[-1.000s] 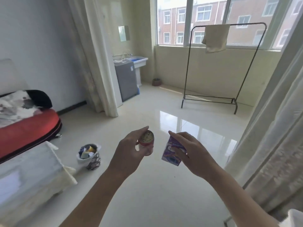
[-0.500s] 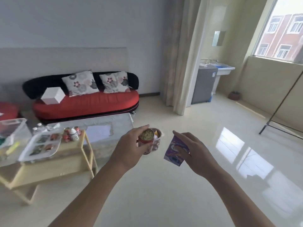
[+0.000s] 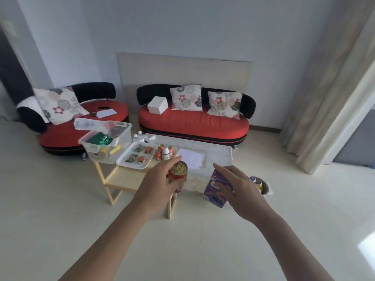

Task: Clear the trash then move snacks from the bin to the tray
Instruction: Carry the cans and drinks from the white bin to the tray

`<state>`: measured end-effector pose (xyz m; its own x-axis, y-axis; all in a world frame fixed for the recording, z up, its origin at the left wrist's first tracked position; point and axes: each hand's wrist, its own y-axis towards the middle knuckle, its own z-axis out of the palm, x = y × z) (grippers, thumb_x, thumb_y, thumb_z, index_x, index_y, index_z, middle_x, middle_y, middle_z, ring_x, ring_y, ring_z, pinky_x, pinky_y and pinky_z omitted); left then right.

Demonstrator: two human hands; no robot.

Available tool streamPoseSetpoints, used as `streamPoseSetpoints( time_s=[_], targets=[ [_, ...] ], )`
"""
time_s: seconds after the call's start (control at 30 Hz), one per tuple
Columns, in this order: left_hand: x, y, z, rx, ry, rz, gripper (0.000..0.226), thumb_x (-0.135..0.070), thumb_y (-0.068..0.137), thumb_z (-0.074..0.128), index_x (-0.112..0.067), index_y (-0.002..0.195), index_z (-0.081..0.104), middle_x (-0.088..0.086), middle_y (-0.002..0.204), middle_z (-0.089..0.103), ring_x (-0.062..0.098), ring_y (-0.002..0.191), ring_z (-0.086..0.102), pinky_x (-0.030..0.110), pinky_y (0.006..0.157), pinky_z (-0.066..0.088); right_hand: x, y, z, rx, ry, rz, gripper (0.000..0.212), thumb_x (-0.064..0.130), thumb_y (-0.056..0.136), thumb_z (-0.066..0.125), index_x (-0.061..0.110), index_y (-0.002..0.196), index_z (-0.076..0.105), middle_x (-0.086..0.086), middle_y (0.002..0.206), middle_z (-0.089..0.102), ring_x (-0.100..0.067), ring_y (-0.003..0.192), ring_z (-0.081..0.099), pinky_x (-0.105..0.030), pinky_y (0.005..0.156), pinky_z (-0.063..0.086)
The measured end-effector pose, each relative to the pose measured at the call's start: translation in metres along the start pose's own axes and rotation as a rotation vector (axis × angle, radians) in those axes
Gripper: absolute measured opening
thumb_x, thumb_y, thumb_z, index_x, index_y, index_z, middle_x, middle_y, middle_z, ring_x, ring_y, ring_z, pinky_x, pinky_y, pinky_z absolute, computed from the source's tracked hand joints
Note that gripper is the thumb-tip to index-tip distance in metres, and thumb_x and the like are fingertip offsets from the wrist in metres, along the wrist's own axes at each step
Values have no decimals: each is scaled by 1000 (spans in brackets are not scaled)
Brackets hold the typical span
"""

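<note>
Left hand (image 3: 160, 185) gripping red can (image 3: 178, 175) upright, gold top showing. Right hand (image 3: 241, 191) pinching purple carton (image 3: 216, 189), tilted. Both arms reaching forward over pale floor. Small wooden table (image 3: 123, 180) standing ahead, carrying clear plastic bin (image 3: 107, 142) with packets inside and white tray (image 3: 137, 157) just beside it, snacks lying in tray compartments. Small cans and bottle (image 3: 165, 153) clustering right of tray. Red sofa (image 3: 192, 122) sitting behind. Trash bin (image 3: 262, 186) peeking out beyond right hand.
</note>
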<state>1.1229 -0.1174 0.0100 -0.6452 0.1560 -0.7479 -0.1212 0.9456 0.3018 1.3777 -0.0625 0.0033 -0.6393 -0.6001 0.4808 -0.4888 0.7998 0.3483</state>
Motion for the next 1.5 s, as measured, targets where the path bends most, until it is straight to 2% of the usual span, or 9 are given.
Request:
streamPoseSetpoints(
  time_s=[0.1, 0.4, 0.6, 0.67, 0.77, 0.93, 1.07, 1.27, 1.5],
  targets=[
    [12, 19, -8, -68, -5, -44, 64, -27, 86, 81, -36, 144, 53, -12, 129, 63, 2, 115, 60, 27, 99, 54, -7, 43, 10, 42, -11, -100, 50, 26, 101, 57, 25, 150, 44, 7, 131, 54, -15, 117, 54, -34, 96, 50],
    [41, 72, -18, -202, 36, -140, 66, -27, 88, 79, -36, 147, 50, -8, 134, 61, 8, 121, 60, 30, 100, 54, -24, 146, 40, 128, 18, -255, 50, 21, 101, 58, 24, 150, 46, 5, 130, 54, -14, 114, 53, -26, 93, 49],
    [79, 104, -25, -208, 15, -195, 65, -23, 87, 79, -34, 145, 52, -15, 131, 58, 7, 121, 59, 15, 95, 52, -35, 196, 74, 168, 23, -277, 51, 23, 102, 57, 25, 151, 43, 7, 132, 54, -12, 116, 52, -20, 92, 45],
    [97, 120, -31, -198, 8, -208, 64, -23, 88, 79, -34, 145, 52, -16, 130, 57, 6, 121, 58, 18, 97, 53, -37, 215, 89, 170, 22, -274, 51, 23, 102, 58, 25, 151, 44, 7, 131, 54, -12, 116, 52, -21, 93, 46],
    [131, 149, -43, -179, -13, -205, 62, -25, 88, 79, -36, 143, 54, -12, 130, 60, 8, 120, 60, 26, 98, 55, -37, 244, 112, 176, 40, -258, 50, 23, 101, 59, 23, 149, 46, 6, 130, 56, -12, 113, 54, -24, 92, 49],
    [190, 202, -67, -103, -13, -154, 61, -27, 88, 79, -37, 142, 53, -13, 129, 62, 7, 119, 60, 29, 98, 56, -30, 294, 152, 150, 20, -167, 48, 21, 100, 60, 20, 147, 50, 5, 131, 57, -10, 112, 53, -6, 88, 35],
    [230, 240, -90, -22, -19, -128, 61, -28, 87, 79, -38, 142, 53, -13, 129, 61, 7, 118, 60, 24, 95, 56, -18, 326, 178, 127, 16, -78, 49, 19, 101, 60, 20, 148, 48, 4, 131, 56, -13, 113, 54, -20, 92, 45],
    [279, 284, -108, 72, -18, -111, 62, -30, 87, 79, -36, 143, 53, -16, 125, 59, 4, 115, 58, 11, 89, 51, -5, 360, 212, 81, 39, 26, 49, 18, 101, 59, 22, 148, 48, 5, 131, 56, -11, 114, 52, -23, 92, 44],
    [326, 323, -97, 129, -82, -137, 63, -31, 84, 82, -32, 142, 56, -18, 122, 61, 2, 114, 61, 34, 97, 57, -18, 395, 248, 111, 60, 101, 49, 19, 101, 59, 22, 149, 48, 3, 131, 56, -14, 114, 53, -24, 94, 44]
  ],
)
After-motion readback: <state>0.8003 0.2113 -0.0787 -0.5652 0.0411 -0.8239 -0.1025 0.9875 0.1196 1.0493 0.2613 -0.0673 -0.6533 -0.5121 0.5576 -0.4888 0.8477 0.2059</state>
